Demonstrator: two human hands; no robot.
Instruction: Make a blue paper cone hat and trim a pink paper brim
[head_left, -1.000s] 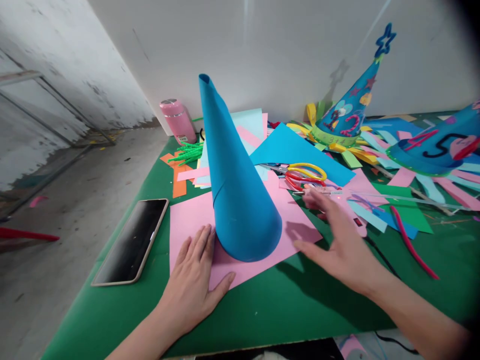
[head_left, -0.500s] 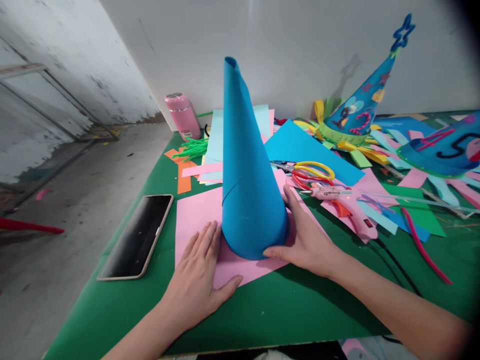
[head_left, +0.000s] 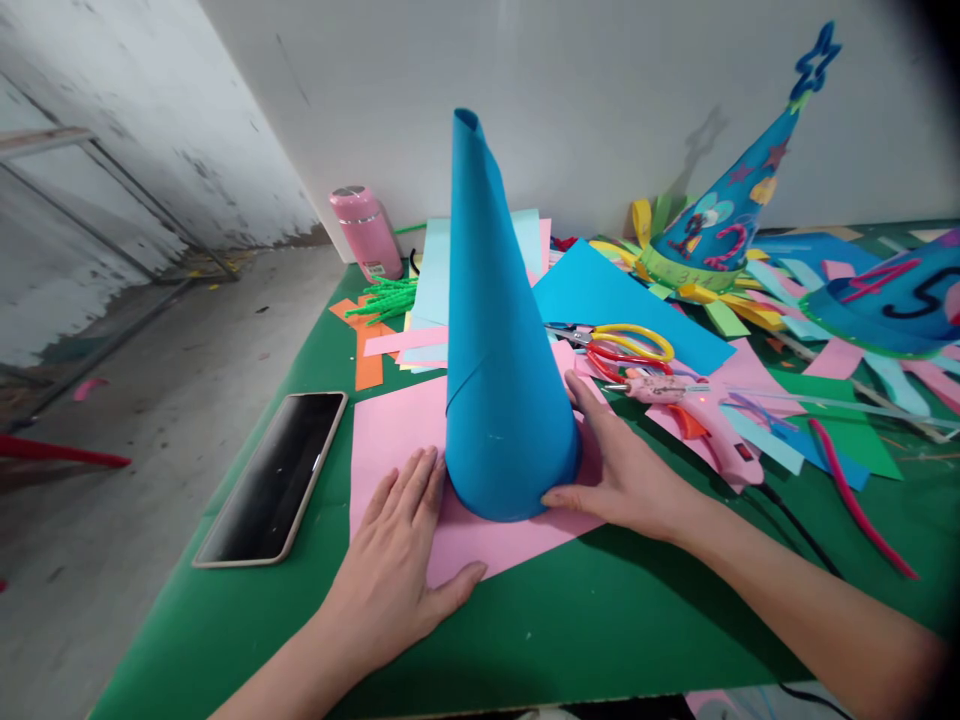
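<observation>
While the left hand (head_left: 397, 550) lies flat beside the cone (head_left: 506, 420), holding nothing, and the right hand (head_left: 626, 480) cups its base, fingers spread, not clenched, a lopsided push could skid it across the pink sheet (head_left: 390, 430) it stands on.

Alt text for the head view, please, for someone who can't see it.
A blue paper cone stands on a pink sheet, the person's right-hand grip curved against its base and left-hand grip flat on the sheet beside it. A phone lies to the left; scissors, a pink glue gun and two decorated blue cone hats sit to the right.
</observation>
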